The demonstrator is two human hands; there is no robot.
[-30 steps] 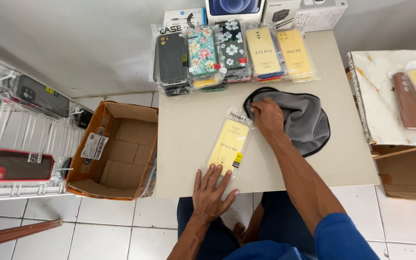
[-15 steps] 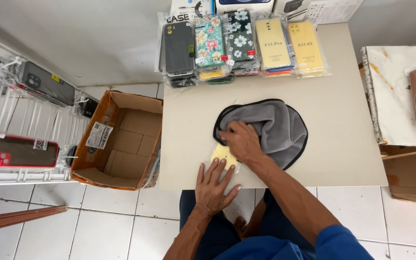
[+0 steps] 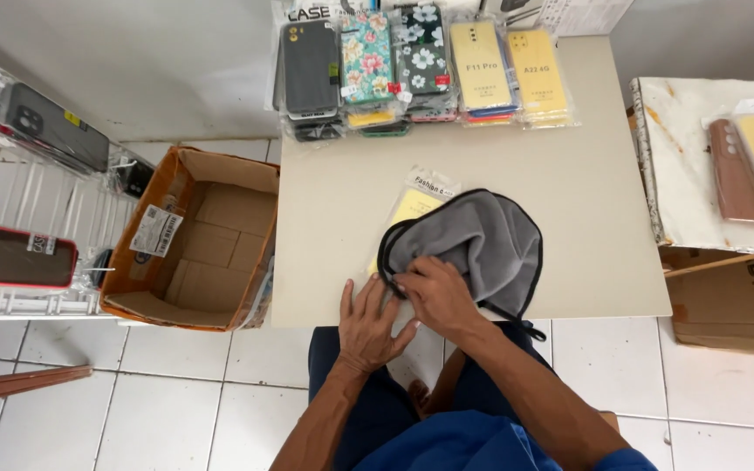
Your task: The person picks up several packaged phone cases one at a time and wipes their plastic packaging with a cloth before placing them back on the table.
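Note:
A grey cloth (image 3: 477, 244) with a black edge lies over most of a yellow packaged phone case (image 3: 416, 202) near the front of the beige table (image 3: 586, 174). My right hand (image 3: 436, 295) presses on the cloth's near edge, fingers bent into it. My left hand (image 3: 368, 324) lies flat with spread fingers at the table's front edge, touching the case's near end beside the right hand. Only the top of the case sticks out from under the cloth.
Several packaged phone cases (image 3: 421, 65) are lined up along the table's far edge. An open cardboard box (image 3: 194, 240) stands on the floor at the left. A white wire rack (image 3: 10, 192) with cases is further left. Another table (image 3: 709, 157) with cases is at the right.
My right hand has dragged the grey cloth left and towards me, over the yellow case, which is now mostly covered. My left hand has stayed on the case's near end.

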